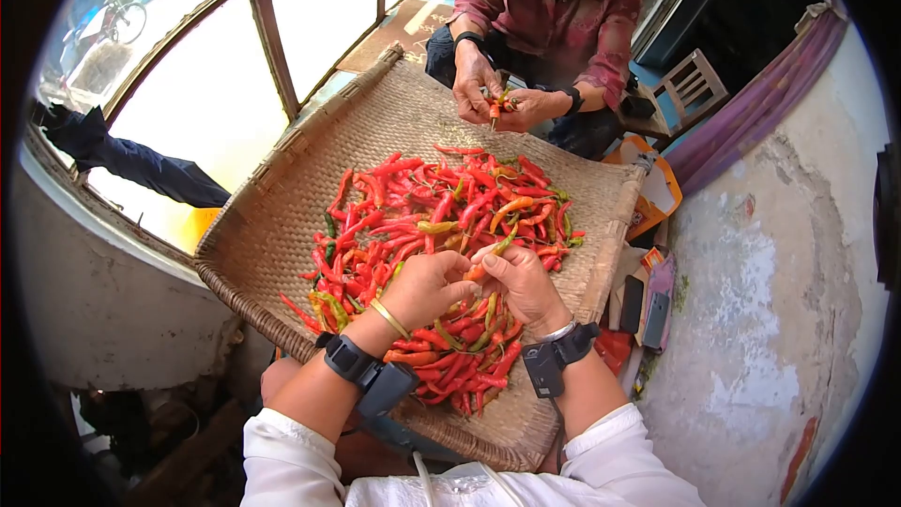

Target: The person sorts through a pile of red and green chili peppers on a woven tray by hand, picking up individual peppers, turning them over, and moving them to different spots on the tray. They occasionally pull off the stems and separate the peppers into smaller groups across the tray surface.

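Over a pile of red chili peppers (pixel 404 202), both hands meet at one orange-and-green chili pepper (pixel 503 243). My right hand (pixel 524 289) is closed around it, thumb and fingers pinching, with its greenish end sticking up. Against the pepper's orange end, the fingers of my left hand (pixel 430 289) are pinched together; their tips are partly hidden. The peppers lie in a large woven bamboo tray (pixel 314 164), some of them green or orange among the red.
Across the tray a person (pixel 554 19) holds several chili peppers (pixel 497 107) in both hands. A window stands at left with a dark folded umbrella (pixel 141 161). To the right are a wooden chair (pixel 693 89), a purple curtain (pixel 741 117) and a peeling wall (pixel 770 310).
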### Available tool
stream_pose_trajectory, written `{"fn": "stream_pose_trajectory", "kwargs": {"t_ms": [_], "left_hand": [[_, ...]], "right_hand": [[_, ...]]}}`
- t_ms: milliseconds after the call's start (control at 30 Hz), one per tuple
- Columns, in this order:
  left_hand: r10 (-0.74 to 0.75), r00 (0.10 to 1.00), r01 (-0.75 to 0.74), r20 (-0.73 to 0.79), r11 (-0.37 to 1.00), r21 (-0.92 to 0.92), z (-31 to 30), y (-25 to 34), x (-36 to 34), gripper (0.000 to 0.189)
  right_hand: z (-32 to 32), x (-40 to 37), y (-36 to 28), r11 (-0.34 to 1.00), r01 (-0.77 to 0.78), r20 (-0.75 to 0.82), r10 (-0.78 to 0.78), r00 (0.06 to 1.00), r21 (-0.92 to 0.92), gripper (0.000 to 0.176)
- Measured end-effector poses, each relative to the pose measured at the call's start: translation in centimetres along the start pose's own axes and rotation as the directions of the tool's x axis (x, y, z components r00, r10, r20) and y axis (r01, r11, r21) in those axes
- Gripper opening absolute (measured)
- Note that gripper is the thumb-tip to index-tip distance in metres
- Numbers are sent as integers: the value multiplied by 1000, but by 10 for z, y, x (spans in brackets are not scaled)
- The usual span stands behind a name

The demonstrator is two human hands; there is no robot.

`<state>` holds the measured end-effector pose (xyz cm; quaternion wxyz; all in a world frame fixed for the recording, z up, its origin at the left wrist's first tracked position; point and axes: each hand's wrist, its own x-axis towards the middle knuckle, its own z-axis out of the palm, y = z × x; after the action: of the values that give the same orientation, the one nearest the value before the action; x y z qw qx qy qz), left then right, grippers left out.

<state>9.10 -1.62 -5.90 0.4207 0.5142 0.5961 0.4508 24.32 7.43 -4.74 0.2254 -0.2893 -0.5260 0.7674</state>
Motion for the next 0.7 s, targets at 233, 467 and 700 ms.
{"fn": "stream_pose_trajectory", "kwargs": {"t_ms": [233,467,700], "left_hand": [[67,988,-103,138,957,272,-14,15,-3,16],[8,1000,-14,12,684,730,-15,6,-11,27],[-82,995,1,49,520,854,-3,-1,-15,27]], "right_hand": [[-14,2,-14,995,-72,-33,75,997,67,13],[-22,12,-34,939,237,-97,-220,971,248,35],[-32,23,0,911,-20,-19,14,1000,-411,46]]}}
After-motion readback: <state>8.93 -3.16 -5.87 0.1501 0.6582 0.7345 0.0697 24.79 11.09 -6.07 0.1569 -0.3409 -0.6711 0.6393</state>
